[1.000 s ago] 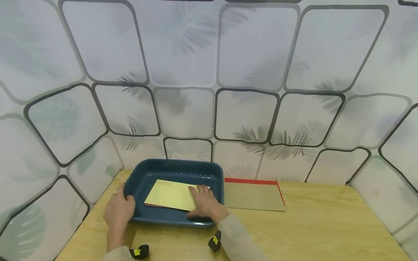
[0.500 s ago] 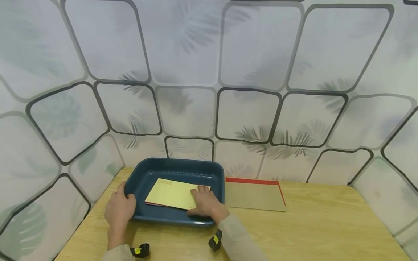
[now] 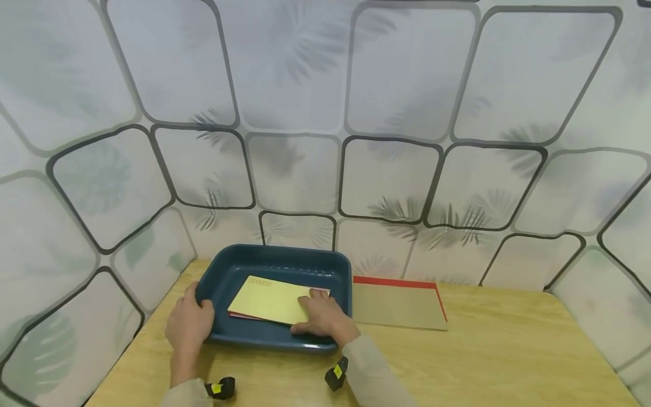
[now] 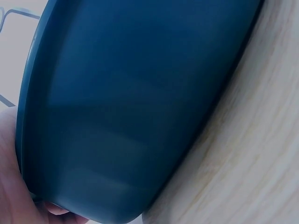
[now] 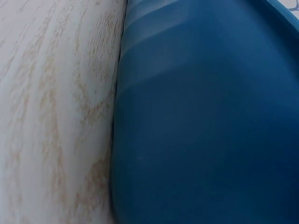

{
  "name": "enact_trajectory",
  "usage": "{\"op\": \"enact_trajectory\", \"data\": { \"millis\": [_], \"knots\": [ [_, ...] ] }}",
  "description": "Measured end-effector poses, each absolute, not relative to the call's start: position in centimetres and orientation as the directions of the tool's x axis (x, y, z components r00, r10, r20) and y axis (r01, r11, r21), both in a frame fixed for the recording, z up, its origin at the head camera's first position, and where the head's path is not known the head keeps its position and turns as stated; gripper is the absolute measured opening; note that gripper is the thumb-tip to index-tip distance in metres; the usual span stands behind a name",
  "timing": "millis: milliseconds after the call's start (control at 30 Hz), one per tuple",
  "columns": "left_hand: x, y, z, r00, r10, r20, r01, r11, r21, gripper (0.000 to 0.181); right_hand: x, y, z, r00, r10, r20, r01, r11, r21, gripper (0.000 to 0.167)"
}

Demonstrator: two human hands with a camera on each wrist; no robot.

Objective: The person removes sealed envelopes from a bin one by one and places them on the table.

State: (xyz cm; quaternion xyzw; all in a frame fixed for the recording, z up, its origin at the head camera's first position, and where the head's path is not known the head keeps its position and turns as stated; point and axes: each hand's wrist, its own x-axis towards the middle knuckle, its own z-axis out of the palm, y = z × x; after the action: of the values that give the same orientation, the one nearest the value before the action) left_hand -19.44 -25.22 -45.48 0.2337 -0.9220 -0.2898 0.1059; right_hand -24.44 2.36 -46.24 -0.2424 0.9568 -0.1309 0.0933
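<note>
Left hand (image 3: pixel 189 322) grips left wall of blue tray (image 3: pixel 285 259), fingers curled at the rim, much as a second ago. Tray smooth, glossy, rounded corners, long axis left-right. Yellow envelope (image 3: pixel 269 299) in tray: thin paper rectangle, long axis left-right, right end slanting slightly nearer, printed boxes at far left corner. Red edge (image 3: pixel 243 316) beneath it shows slightly more than before. Right hand (image 3: pixel 325 316) lies over envelope's right end; can't tell if pinching. Right of tray: tan sheet (image 3: pixel 400 305), red along far and right edges, on wood-grain surface (image 3: pixel 488 345).
</note>
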Motion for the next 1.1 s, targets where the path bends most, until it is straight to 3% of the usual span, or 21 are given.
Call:
{"op": "enact_trajectory", "data": {
  "millis": [500,733,867,1100],
  "knots": [
    [-19.43,-25.19,-45.24,-0.865,-0.498,0.062,-0.369,0.714,0.595,0.056,-24.44,2.29,-45.9,-0.859,-0.5,-0.115,-0.443,0.835,-0.325,0.062],
    [-19.49,-25.27,-45.35,-0.871,-0.487,0.071,-0.352,0.717,0.602,0.056,-24.3,2.48,-45.84,-0.832,-0.554,-0.005,-0.511,0.772,-0.378,0.036],
    [-19.47,-25.44,-45.51,-0.873,-0.479,0.09,-0.334,0.723,0.605,0.056,-24.38,2.49,-45.84,-0.834,-0.547,0.071,-0.524,0.744,-0.415,0.039],
    [-19.45,-25.44,-45.53,-0.871,-0.483,0.093,-0.336,0.722,0.604,0.056,-24.25,2.38,-45.59,-0.811,-0.547,0.205,-0.583,0.78,-0.226,0.029]
  ]
}}
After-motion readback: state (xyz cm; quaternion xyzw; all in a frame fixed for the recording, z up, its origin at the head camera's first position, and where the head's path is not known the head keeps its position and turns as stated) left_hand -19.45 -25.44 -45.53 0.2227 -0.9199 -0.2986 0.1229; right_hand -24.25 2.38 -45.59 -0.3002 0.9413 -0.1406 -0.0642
